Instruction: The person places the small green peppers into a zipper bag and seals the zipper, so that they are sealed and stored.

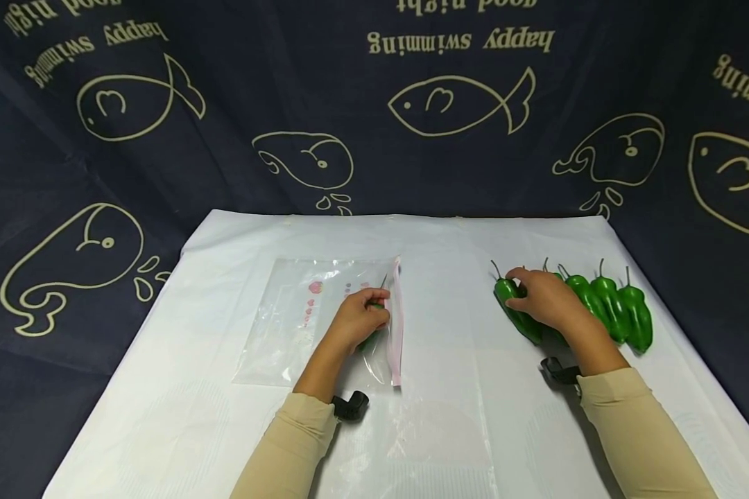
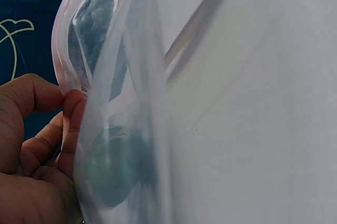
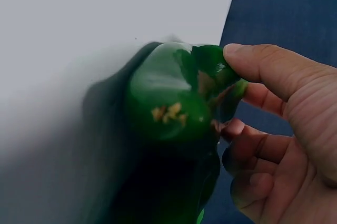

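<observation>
A clear zip bag [image 1: 281, 326] with a pink zip edge and printed strawberries lies on the table, left of the middle. My left hand [image 1: 360, 320] pinches the bag by its pink edge, which bulges apart in the left wrist view. Through the plastic a blurred green pepper [image 2: 113, 171] shows inside. Over on the right, my right hand [image 1: 546, 298] holds the leftmost green pepper [image 1: 517, 317] of a row, the thumb near its stem end. The right wrist view shows this pepper [image 3: 168, 87] close up, with fingertips partly hidden behind it.
Several more green peppers [image 1: 614, 308] lie side by side under and right of my right hand, stems pointing away. A white cloth [image 1: 449, 277] covers the table. Behind it hangs a dark blue curtain [image 1: 324, 62] with fish and whale drawings.
</observation>
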Motion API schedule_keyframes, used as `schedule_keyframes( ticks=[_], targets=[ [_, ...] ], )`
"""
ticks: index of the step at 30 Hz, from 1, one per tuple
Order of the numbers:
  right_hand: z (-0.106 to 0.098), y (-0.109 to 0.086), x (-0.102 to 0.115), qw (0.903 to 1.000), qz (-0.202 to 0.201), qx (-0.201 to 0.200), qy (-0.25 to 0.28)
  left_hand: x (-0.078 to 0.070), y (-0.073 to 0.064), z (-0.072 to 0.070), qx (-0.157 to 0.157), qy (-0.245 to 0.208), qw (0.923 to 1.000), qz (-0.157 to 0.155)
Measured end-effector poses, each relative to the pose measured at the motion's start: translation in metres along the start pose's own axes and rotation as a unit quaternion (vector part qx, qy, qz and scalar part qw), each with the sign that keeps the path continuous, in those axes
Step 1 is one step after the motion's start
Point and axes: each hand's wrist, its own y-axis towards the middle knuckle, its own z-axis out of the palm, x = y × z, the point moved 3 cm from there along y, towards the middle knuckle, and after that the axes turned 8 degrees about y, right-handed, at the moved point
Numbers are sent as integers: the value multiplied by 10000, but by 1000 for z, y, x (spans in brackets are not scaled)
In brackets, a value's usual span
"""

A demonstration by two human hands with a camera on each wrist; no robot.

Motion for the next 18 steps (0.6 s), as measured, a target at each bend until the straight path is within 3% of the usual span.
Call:
schedule_keyframes(
  ticks=[8,18],
  targets=[
    [-2,0,-2,9999,116,26,21,0,1,-1,-2,9,10000,24],
    [0,-1,0,9998,-11,-66,202,-1,-1,0,-64,84,9999,-63]
  ],
)
